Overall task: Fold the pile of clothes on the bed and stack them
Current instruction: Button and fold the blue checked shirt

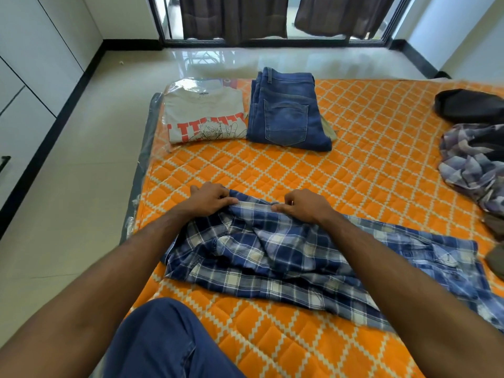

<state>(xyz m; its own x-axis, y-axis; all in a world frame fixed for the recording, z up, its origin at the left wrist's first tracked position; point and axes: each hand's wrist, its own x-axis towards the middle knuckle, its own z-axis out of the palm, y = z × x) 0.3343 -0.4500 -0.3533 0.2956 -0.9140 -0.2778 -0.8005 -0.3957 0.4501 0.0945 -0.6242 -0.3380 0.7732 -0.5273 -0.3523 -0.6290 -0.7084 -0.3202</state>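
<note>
A blue and white plaid shirt [286,255] lies rumpled on the orange quilted bed [368,137], spreading to the right. My left hand [210,199] and my right hand [302,204] both pinch its far edge, a short gap apart. At the far end of the bed lie a folded white T-shirt with a red print [204,118] and, to its right, folded blue jeans [286,110]. An unfolded pile sits at the right edge: a dark garment [469,105] and a purple-grey patterned one [469,162].
My knee in blue trousers [158,342] rests on the near corner of the bed. The bed's left edge [141,170] drops to a glossy tiled floor [81,159]. Curtains and a glass door [272,20] stand beyond the bed.
</note>
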